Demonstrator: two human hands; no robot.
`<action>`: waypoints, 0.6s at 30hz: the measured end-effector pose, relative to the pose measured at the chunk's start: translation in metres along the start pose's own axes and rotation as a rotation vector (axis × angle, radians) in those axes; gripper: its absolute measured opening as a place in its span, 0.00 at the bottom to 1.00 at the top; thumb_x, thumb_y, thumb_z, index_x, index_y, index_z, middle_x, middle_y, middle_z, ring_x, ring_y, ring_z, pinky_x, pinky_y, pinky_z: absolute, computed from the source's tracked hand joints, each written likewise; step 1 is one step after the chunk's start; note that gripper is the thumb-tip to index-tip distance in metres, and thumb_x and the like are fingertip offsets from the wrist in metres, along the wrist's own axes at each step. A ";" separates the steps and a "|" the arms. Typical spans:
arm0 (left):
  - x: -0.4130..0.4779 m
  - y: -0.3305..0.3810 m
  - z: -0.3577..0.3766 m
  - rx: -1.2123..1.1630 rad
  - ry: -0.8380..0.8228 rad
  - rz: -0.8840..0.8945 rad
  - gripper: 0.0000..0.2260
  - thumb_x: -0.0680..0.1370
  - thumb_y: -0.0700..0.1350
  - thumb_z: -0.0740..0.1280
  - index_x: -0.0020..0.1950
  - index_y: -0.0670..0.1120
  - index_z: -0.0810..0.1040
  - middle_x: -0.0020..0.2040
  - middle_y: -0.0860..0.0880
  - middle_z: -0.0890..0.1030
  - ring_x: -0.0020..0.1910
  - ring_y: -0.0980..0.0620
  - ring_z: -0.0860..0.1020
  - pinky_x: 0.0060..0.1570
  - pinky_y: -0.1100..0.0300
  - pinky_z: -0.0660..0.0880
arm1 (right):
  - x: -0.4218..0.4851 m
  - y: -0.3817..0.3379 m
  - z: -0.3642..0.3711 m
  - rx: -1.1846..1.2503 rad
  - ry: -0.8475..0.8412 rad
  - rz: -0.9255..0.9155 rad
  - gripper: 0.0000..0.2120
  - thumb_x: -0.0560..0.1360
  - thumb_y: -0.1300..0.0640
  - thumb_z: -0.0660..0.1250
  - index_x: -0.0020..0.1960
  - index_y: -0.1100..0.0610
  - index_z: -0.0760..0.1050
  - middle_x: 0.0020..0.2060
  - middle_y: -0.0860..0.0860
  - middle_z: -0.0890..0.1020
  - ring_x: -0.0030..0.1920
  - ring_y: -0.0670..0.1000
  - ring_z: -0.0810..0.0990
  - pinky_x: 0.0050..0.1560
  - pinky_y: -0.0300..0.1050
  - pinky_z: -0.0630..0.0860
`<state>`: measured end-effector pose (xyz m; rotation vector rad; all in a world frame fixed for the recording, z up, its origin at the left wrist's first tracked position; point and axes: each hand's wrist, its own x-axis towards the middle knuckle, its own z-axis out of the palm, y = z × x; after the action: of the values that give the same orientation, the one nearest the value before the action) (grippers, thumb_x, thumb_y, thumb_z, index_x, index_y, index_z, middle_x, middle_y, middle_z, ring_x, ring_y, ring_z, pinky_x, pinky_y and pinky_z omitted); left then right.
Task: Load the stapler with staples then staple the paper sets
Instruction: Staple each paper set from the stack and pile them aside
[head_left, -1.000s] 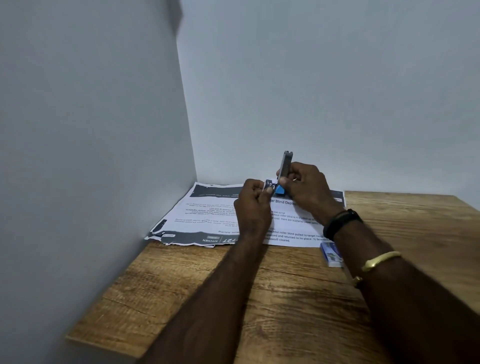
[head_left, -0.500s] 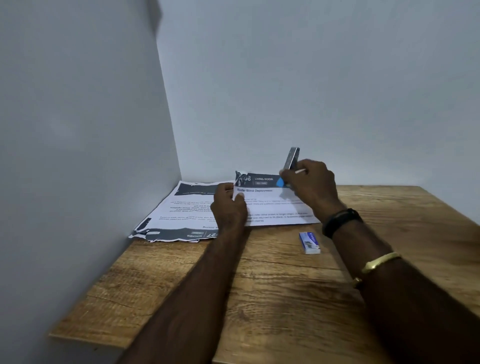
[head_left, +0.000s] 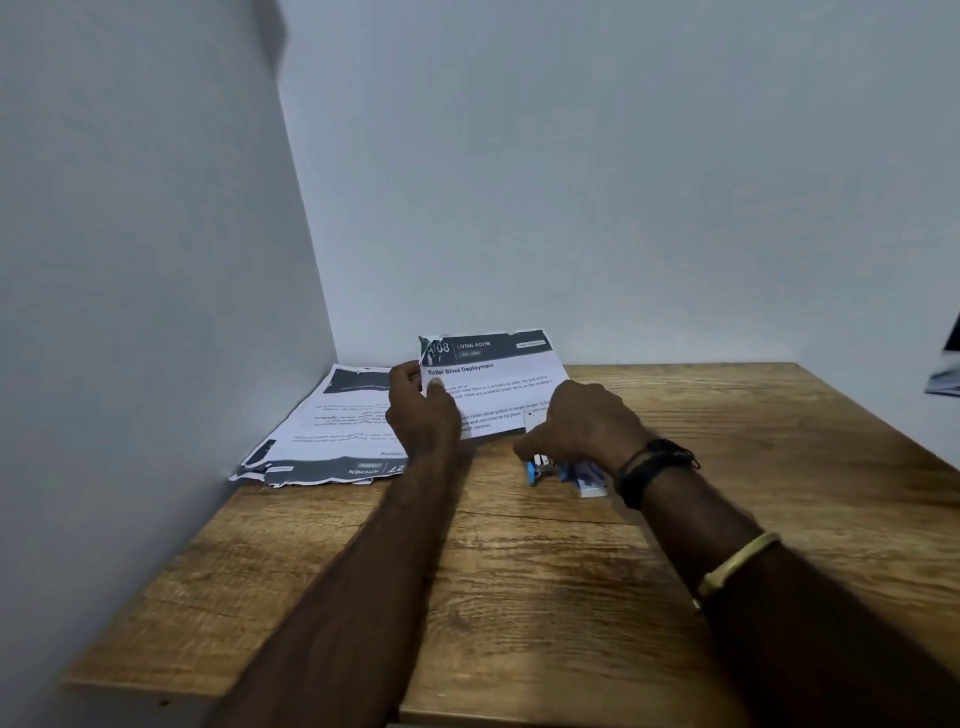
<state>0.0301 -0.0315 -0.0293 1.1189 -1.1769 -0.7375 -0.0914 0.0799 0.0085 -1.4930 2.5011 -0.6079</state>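
Gripping the paper set (head_left: 493, 379) by its left edge at the frame's centre, the left hand (head_left: 423, 415) lifts it off the table (head_left: 545, 571), probably for stapling, while the right hand (head_left: 582, 426) grasps the blue stapler (head_left: 540, 470) just below.

The table (head_left: 519, 597) is hemmed by a wall (head_left: 130, 312) on its left and another wall (head_left: 623, 182) along its far edge, so the corner is closed. A paper stack (head_left: 322, 436) fills that corner, touching the left wall. Right of the stack, the left hand (head_left: 421, 415) holds a raised sheet (head_left: 493, 379). Further right, the right hand (head_left: 576, 426) sits over the stapler (head_left: 537, 467) and a small box (head_left: 589, 480). Near side and right of the stack, bare wood lies open beyond both forearms.
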 end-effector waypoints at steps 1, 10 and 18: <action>0.000 0.000 0.000 -0.004 0.003 -0.004 0.12 0.79 0.37 0.66 0.63 0.41 0.77 0.59 0.43 0.83 0.59 0.44 0.80 0.51 0.69 0.65 | -0.002 -0.001 0.002 -0.015 0.005 -0.001 0.20 0.56 0.40 0.76 0.39 0.53 0.76 0.36 0.48 0.82 0.37 0.50 0.81 0.32 0.39 0.71; 0.000 0.000 0.003 -0.020 -0.019 -0.037 0.12 0.79 0.38 0.68 0.62 0.41 0.78 0.59 0.43 0.84 0.59 0.44 0.80 0.54 0.67 0.67 | 0.000 0.006 0.009 -0.014 0.071 -0.027 0.26 0.58 0.35 0.81 0.37 0.53 0.74 0.36 0.49 0.82 0.38 0.51 0.82 0.34 0.41 0.72; -0.001 -0.001 0.002 -0.028 -0.073 -0.043 0.12 0.78 0.38 0.68 0.62 0.41 0.78 0.58 0.43 0.84 0.59 0.44 0.81 0.54 0.66 0.68 | 0.003 0.019 -0.016 0.330 0.516 0.083 0.07 0.71 0.54 0.67 0.38 0.56 0.81 0.41 0.52 0.84 0.44 0.57 0.82 0.43 0.46 0.78</action>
<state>0.0278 -0.0316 -0.0303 1.1050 -1.2033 -0.8314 -0.1133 0.0894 0.0148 -1.2189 2.6067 -1.4662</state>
